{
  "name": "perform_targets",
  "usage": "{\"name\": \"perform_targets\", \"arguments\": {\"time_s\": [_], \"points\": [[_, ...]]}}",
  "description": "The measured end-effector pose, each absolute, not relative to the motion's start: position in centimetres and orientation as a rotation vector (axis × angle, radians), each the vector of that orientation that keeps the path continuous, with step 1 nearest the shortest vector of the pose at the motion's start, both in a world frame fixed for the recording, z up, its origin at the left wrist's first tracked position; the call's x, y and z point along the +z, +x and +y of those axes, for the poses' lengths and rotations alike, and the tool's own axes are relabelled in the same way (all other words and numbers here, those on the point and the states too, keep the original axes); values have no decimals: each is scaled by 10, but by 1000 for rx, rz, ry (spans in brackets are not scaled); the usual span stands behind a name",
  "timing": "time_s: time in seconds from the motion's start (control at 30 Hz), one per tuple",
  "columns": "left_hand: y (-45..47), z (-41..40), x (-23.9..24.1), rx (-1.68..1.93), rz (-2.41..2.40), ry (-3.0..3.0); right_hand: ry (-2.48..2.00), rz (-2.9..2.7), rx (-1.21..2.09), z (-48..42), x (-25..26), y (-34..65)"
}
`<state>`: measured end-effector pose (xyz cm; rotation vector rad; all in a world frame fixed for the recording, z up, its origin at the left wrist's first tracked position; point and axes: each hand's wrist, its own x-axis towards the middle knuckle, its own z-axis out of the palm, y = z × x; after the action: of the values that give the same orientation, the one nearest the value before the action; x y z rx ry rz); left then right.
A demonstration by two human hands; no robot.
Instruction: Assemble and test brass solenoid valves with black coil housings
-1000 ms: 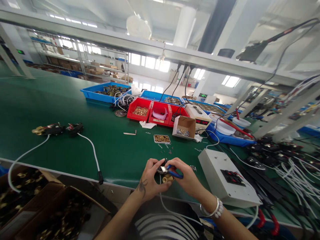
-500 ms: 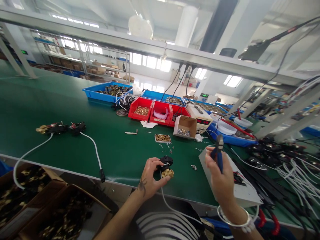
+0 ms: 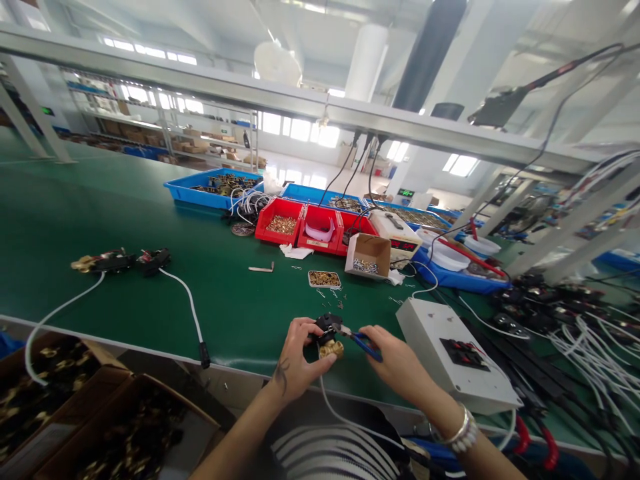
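Note:
My left hand grips a brass valve with a black housing at the front of the green bench, thumb on the brass and fingers on the black part. A white cable hangs from it over the bench edge. My right hand is closed round the blue handles of a pair of pliers. The metal jaws reach the upper right of the valve assembly, where black housing and brass meet. What lies between the jaws is too small to make out.
A grey-white box with a black switch panel stands right of my hand. Behind are a metal tray of small brass parts, an open carton and red bins. Two corded assemblies lie left; white cables crowd the right.
My right hand has brought the pliers left and down from above the grey-white box to the valve assembly. My left hand keeps its hold in nearly the same place.

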<state>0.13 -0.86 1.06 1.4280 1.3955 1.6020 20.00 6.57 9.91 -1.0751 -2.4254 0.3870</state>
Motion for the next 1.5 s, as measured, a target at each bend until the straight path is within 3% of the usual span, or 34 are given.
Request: {"name": "perform_targets", "arguments": {"time_s": [0.17, 0.33, 0.5, 0.67, 0.83, 1.03, 1.2, 1.37, 1.5], "points": [[1, -9, 11, 1599, 1368, 1438, -1124, -1846, 234, 67, 103, 199], [1, -10, 12, 1609, 1377, 1429, -1058, -2444, 400, 68, 99, 199], [3, -8, 10, 1618, 1381, 1430, -1102, -1948, 196, 66, 98, 198], [3, -5, 7, 1598, 1393, 1421, -1033, -2491, 327, 68, 97, 201], [1, -4, 8, 1580, 1393, 1425, -1099, -1863, 92, 69, 105, 202], [0, -4, 10, 1585, 1399, 1412, -898, -2364, 283, 68, 100, 195], [-1, -4, 9, 1584, 1390, 1419, -1010, -1867, 81, 73, 97, 196], [-1, -3, 9, 1581, 1388, 1414, -862, -2378, 304, 79, 95, 195], [-1, -4, 10, 1582, 1372, 1408, -953, -1912, 92, 83, 97, 197]]}}
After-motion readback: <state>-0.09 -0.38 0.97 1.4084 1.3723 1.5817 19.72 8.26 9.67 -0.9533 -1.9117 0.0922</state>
